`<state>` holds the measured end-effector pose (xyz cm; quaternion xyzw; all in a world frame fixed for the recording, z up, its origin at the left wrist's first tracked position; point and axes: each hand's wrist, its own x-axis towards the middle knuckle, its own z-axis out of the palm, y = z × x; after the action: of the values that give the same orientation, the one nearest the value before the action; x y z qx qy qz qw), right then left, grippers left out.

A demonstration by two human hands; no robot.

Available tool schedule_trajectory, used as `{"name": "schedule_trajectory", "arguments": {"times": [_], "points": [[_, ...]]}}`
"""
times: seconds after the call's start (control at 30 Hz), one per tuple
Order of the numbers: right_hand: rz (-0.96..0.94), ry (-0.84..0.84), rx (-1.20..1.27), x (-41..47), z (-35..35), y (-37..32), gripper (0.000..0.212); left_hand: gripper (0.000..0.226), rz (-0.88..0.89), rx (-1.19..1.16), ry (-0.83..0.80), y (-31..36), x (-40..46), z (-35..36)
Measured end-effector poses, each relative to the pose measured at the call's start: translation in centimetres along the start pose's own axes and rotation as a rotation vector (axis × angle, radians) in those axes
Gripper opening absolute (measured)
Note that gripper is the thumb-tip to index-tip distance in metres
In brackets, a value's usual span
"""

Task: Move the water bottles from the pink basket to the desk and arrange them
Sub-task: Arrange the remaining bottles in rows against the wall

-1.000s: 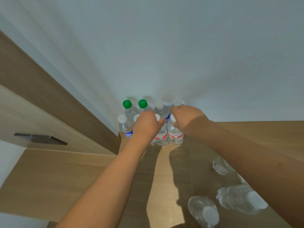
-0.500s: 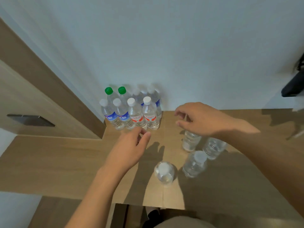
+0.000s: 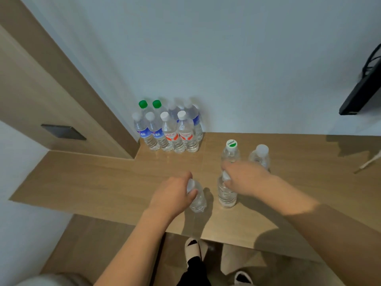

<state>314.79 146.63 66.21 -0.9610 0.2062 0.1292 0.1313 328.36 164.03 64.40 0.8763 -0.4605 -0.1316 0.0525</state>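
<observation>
Several water bottles (image 3: 172, 131) stand in two rows in the wooden desk's (image 3: 103, 182) back corner against the wall; two have green caps. My left hand (image 3: 172, 195) grips the neck of a clear white-capped bottle (image 3: 198, 200) near the desk's front edge. Just to its right, my right hand (image 3: 244, 177) grips the top of another clear bottle (image 3: 226, 193). Behind that hand stand a bottle with a green-and-white cap (image 3: 231, 150) and a white-capped bottle (image 3: 260, 155). The pink basket is out of view.
A wooden cabinet (image 3: 41, 100) with a dark recessed handle rises on the left. A black monitor edge (image 3: 362, 87) and cables hang at the far right. Below the desk's front edge are my slippered feet (image 3: 192, 249) on the wood floor.
The view pulled back from the corner group. Both hands left the grouped bottles and came toward the front of the desk, each taking hold of a loose bottle by its top.
</observation>
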Motion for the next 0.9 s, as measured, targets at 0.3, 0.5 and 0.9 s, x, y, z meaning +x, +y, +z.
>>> {"name": "schedule_trajectory", "arguments": {"times": [0.3,0.5,0.9], "points": [[-0.067,0.072,0.067,2.4,-1.1,-2.5,0.02,0.024,-0.142,-0.279,0.087,-5.2,0.3,-2.4],[-0.13,0.173,0.079,7.6,-3.4,-7.6,0.026,0.026,-0.153,-0.295,0.247,-10.5,1.8,-6.5],[-0.028,0.207,0.175,20.0,-3.5,-16.0,0.03,0.022,-0.111,-0.29,0.252,-21.9,10.8,-10.3]]}}
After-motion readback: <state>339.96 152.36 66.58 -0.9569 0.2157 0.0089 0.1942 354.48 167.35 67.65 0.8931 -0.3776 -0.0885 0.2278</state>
